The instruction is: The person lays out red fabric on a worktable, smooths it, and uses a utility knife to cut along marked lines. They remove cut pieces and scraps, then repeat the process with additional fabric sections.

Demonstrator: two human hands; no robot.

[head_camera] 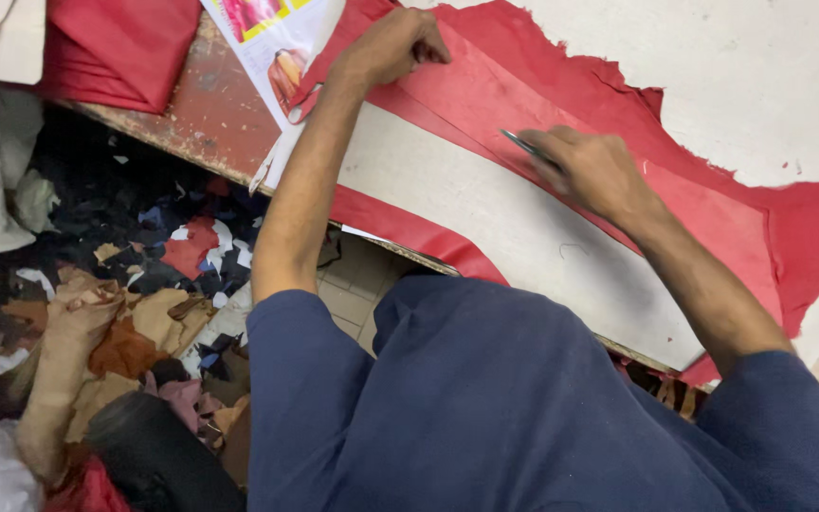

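The person leans over the bench, both arms stretched forward across a wide sheet of red leather with a ragged edge. On top of the leather lies a long pale cardboard pattern, running slantwise from upper left to lower right, and a narrower red strip lies along its far side.

The left hand reaches far out, arm nearly straight, fingers curled under and knuckles up, pressing down on the upper end of the red strip near a printed paper sheet. It holds nothing that I can see; it bears down as a clenched hand.

The right hand is bent at the wrist and closed around a thin metal blade, whose tip points left and meets the leather just at the far edge of the pattern. The forearm comes in from the lower right, sleeve of a dark blue shirt pushed up above the elbow.

At the top left corner lies a folded piece of red leather. Below the bench edge, on the floor, sits a heap of leather scraps in tan, brown, black, red and white.
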